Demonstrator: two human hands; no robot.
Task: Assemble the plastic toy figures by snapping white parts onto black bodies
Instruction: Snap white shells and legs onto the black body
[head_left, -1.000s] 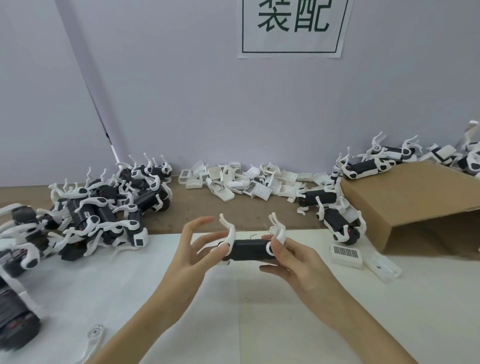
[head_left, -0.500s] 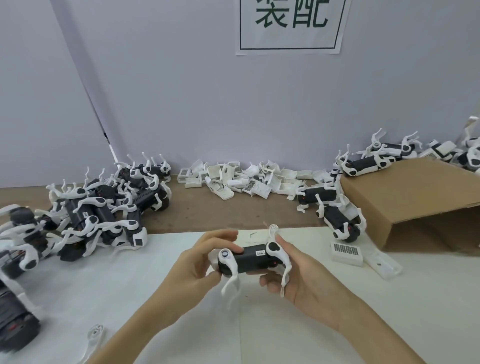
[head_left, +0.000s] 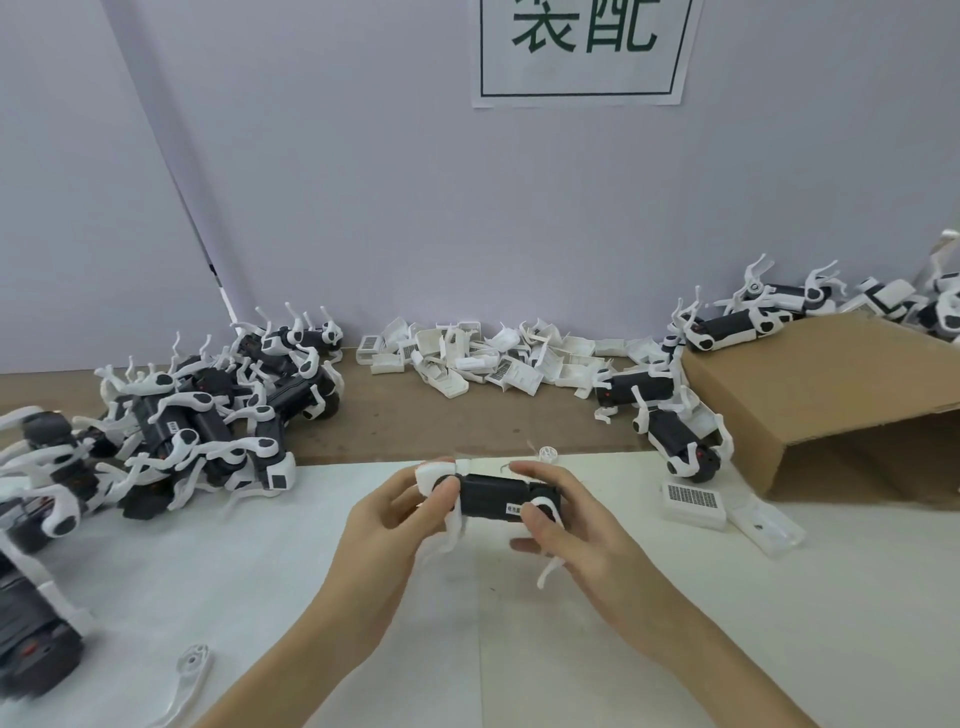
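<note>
Toy figure (head_left: 493, 496): black body with white legs, gripped at its ends by the left hand (head_left: 395, 512) and right hand (head_left: 566, 525), held above the counter (head_left: 208, 582). Finished figures (head_left: 171, 431) are heaped at left; loose white parts (head_left: 483, 358) are piled by the wall.

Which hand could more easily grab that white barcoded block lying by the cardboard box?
Probably the right hand: the white barcoded block lies just to its right, while the left hand grips the black toy body's far end.

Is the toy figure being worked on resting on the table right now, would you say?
No, both hands, left and right, hold the toy figure above the white table.
</note>
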